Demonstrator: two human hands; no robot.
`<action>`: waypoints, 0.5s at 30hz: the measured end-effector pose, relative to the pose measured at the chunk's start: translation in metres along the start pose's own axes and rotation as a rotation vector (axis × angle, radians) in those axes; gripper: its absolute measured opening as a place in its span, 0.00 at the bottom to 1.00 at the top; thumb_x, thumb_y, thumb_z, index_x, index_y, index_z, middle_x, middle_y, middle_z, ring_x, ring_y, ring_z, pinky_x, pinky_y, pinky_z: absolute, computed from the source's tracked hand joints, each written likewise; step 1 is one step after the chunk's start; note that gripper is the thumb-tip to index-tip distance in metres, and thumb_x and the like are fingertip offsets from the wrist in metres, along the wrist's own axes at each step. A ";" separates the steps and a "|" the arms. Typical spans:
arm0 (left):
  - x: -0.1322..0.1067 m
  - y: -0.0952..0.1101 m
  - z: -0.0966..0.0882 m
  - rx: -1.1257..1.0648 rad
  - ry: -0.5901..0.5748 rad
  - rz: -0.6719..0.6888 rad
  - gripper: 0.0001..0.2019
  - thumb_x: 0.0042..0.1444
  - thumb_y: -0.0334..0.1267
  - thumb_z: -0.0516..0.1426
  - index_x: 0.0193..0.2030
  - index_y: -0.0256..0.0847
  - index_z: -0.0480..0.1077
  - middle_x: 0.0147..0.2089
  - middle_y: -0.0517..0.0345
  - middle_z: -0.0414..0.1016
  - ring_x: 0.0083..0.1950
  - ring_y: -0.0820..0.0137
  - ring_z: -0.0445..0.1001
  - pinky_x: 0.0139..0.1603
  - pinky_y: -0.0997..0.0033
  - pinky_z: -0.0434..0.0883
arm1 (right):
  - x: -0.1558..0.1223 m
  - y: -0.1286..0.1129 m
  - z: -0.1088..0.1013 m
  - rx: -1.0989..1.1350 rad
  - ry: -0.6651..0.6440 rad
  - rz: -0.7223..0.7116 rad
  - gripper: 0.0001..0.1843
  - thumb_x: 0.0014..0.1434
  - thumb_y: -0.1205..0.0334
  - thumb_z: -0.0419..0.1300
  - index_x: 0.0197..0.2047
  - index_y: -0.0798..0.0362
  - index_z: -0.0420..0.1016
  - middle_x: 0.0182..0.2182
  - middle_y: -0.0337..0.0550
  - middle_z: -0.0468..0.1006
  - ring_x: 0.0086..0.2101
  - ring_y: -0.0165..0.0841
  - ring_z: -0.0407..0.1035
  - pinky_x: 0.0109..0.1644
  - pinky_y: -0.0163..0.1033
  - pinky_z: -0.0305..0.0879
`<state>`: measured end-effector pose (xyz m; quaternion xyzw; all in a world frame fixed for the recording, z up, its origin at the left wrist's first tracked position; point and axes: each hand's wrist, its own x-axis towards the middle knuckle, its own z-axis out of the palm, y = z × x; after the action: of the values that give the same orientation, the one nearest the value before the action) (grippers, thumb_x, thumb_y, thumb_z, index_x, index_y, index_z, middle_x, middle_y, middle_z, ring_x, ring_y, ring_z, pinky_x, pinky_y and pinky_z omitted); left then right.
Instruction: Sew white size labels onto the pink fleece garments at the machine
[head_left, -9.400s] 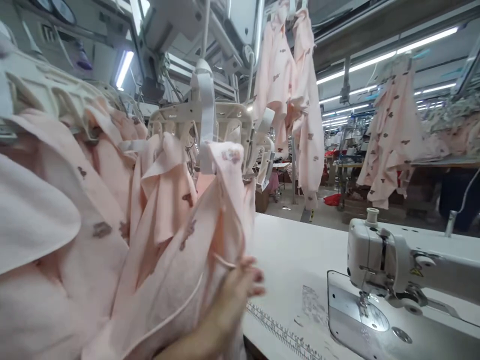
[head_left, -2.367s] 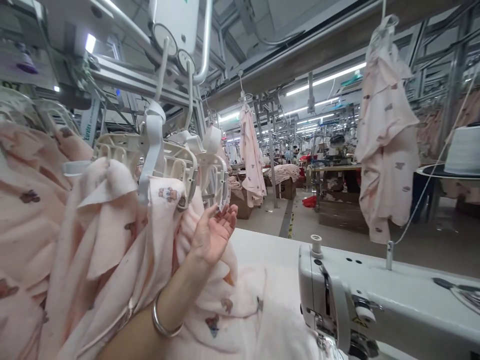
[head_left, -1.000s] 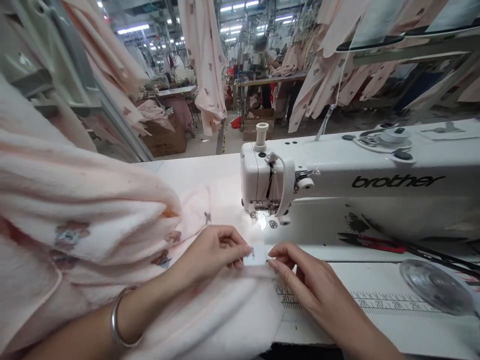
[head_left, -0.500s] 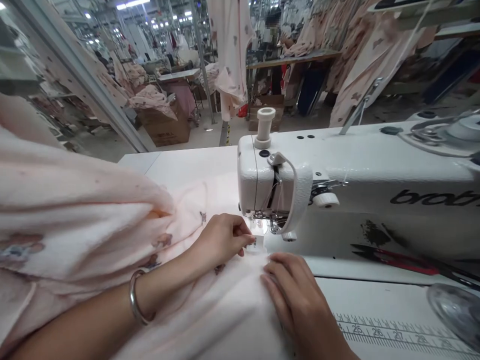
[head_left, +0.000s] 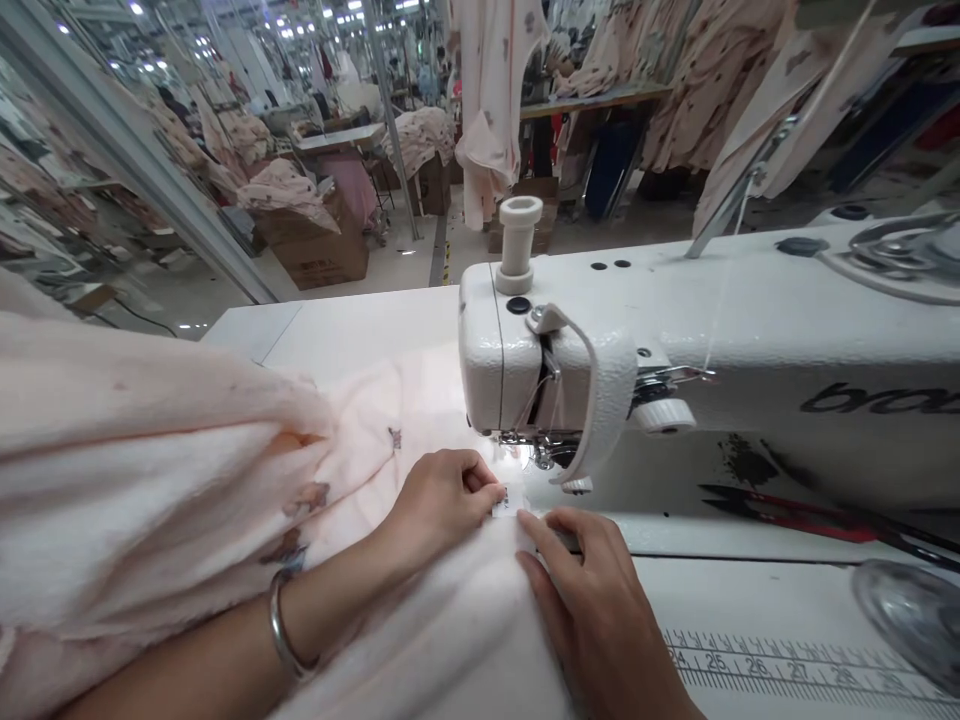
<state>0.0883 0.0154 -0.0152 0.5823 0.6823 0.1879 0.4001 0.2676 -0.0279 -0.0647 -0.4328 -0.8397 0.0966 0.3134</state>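
Observation:
Pale pink plush fabric (head_left: 465,610) with small printed figures spreads over the machine bed and bunches up at the left. A small white label (head_left: 512,500) with dark print lies on it, just in front of the sewing machine's needle area (head_left: 525,455). My left hand (head_left: 450,495), a bangle on its wrist, pinches the label's left edge between thumb and fingers. To the right, my right hand (head_left: 589,580) rests on the fabric's edge with fingers apart, its index fingertip at the label's lower right corner. The needle tip is too small to make out.
The white sewing machine head (head_left: 547,360) stands over the bed. Red-handled thread snips (head_left: 795,515) lie to the right, near a ruler strip (head_left: 787,670) and a clear round object (head_left: 907,620). Behind are a cardboard box (head_left: 315,240) and hanging pink garments (head_left: 491,120).
The camera view has shifted slightly. My right index finger has stretched forward to the label's corner. My left hand keeps its pinch on the label, which now shows more fully.

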 end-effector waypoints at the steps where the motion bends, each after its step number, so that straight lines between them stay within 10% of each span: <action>1: 0.000 0.000 0.001 0.018 0.015 -0.001 0.09 0.51 0.41 0.58 0.25 0.38 0.72 0.22 0.64 0.72 0.25 0.76 0.67 0.25 0.78 0.58 | 0.000 0.000 0.000 0.002 -0.001 -0.002 0.15 0.67 0.64 0.49 0.55 0.56 0.67 0.43 0.50 0.62 0.44 0.40 0.60 0.43 0.45 0.66; 15: 0.003 -0.002 -0.002 0.063 -0.005 0.025 0.09 0.50 0.41 0.57 0.25 0.39 0.72 0.21 0.64 0.69 0.24 0.76 0.65 0.25 0.77 0.56 | 0.000 -0.002 0.001 0.004 -0.001 0.003 0.15 0.67 0.65 0.49 0.55 0.57 0.67 0.44 0.51 0.62 0.44 0.40 0.59 0.44 0.46 0.66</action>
<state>0.0853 0.0180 -0.0168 0.6036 0.6796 0.1698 0.3808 0.2660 -0.0288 -0.0647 -0.4333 -0.8391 0.0991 0.3137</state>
